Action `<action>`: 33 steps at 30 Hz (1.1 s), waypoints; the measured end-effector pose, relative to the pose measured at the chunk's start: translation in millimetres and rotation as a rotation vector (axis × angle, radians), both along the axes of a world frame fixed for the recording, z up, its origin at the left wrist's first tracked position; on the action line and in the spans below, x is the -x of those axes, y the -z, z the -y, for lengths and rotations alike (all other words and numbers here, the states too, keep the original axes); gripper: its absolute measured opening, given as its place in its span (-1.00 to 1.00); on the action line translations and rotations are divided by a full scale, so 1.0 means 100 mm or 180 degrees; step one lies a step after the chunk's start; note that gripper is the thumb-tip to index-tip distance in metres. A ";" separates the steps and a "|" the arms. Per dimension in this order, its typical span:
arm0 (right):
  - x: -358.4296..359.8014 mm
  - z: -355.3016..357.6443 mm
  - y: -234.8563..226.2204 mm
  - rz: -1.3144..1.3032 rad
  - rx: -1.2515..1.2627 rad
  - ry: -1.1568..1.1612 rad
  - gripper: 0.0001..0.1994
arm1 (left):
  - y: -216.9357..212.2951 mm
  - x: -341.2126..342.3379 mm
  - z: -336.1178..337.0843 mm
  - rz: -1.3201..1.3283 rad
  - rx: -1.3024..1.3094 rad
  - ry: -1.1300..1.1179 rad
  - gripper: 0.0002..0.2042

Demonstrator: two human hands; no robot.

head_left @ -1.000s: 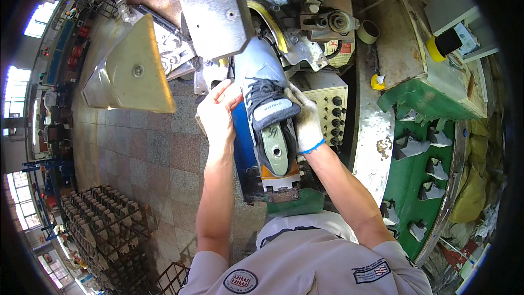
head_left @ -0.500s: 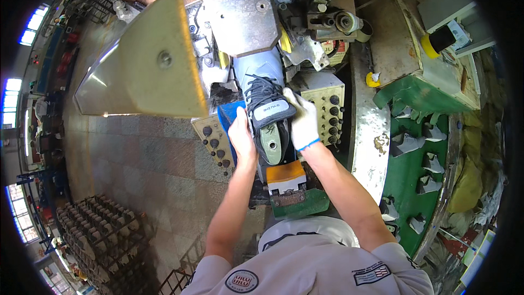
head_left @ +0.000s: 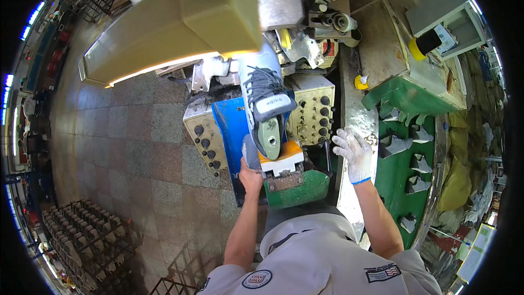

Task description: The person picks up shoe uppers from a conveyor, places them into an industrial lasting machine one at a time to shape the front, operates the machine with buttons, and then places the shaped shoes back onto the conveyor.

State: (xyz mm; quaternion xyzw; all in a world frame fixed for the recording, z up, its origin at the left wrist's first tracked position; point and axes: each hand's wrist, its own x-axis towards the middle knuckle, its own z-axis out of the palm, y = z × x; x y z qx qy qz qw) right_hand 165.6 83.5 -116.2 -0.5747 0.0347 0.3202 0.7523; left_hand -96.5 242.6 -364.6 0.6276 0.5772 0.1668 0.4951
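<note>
A grey shoe upper (head_left: 255, 79) with dark laces sits on a green last (head_left: 269, 136), its toe end under the machine head. The heel end of the last rests by an orange pad (head_left: 286, 152) on a bracket. My bare left hand (head_left: 250, 177) is closed at the lower end of a grey round-ended piece (head_left: 251, 154) beside the heel; whether this piece is part of the shoe I cannot tell. My right hand (head_left: 355, 155), in a white glove with a blue cuff, is open with fingers spread above the metal ledge (head_left: 349, 202), apart from the shoe.
A yellowish lamp-like arm (head_left: 180, 27) hangs over the left of the machine. Control boxes with black knobs (head_left: 311, 112) flank a blue panel (head_left: 229, 125). Several grey shoe pieces lie on a green surface (head_left: 393, 180) at right. A loaded rack (head_left: 82, 235) stands lower left.
My right hand has left the shoe and moved right, its fingers spreading. My left hand has slid down toward the heel. In the picture, the lamp-like arm covers more of the machine head.
</note>
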 end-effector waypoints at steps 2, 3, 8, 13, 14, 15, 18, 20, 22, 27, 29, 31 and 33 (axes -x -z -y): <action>-0.02 0.04 -0.12 0.0119 0.0115 -0.0098 -0.50 | -0.85 -0.03 -0.11 0.0111 0.0153 -0.0078 -0.38; -0.04 0.08 -0.19 0.0132 -0.0036 -0.0278 -0.50 | -1.32 0.02 -0.18 0.0096 0.0137 -0.0028 -0.35; 0.10 0.06 -0.52 0.3018 -0.0115 -0.1670 -0.76 | -3.42 0.49 -0.30 0.0622 0.0381 -0.0186 -0.54; 0.25 -0.01 -0.78 0.0678 -0.1254 -0.1761 -0.68 | -3.18 0.00 -0.14 0.1521 0.0444 0.0779 -0.33; 0.19 0.06 -0.82 -0.0244 -0.1256 -0.1540 -0.63 | -3.37 -0.43 0.08 0.0834 0.1141 0.0751 -0.41; 0.03 0.28 -0.66 -0.0140 -0.1081 -0.1034 -0.58 | -3.03 -0.56 0.13 0.0782 0.0628 0.1292 -0.57; -0.70 1.65 -0.35 0.0773 0.0246 -0.0329 -0.63 | -3.63 -1.20 0.38 0.0606 -0.0797 0.1514 -0.70; -1.09 2.79 -0.08 -0.0509 0.0491 0.0487 -0.59 | -3.69 -1.22 0.33 0.0251 -0.2075 0.0645 -0.69; -1.32 4.14 0.44 -0.0869 0.1517 0.1154 -0.57 | -3.75 -1.30 0.26 0.0046 -0.3132 0.0859 -0.63; -1.33 6.75 1.49 -0.0930 0.4217 0.0498 -0.16 | -3.25 -1.57 0.07 -0.0825 -0.3184 0.0626 -0.67; -1.62 7.41 1.85 -0.1199 0.4767 -0.0027 -0.04 | -2.91 -1.60 -0.19 -0.1093 -0.3044 0.0737 -0.68; -2.18 7.39 1.92 -0.1118 0.4841 0.0753 0.02 | -2.78 -1.54 -0.30 -0.1369 -0.3019 0.0786 -0.68; -2.48 7.68 2.40 -0.0685 0.3757 0.2394 -0.13 | -2.63 -1.71 -0.41 -0.1471 -0.2934 0.0949 -0.68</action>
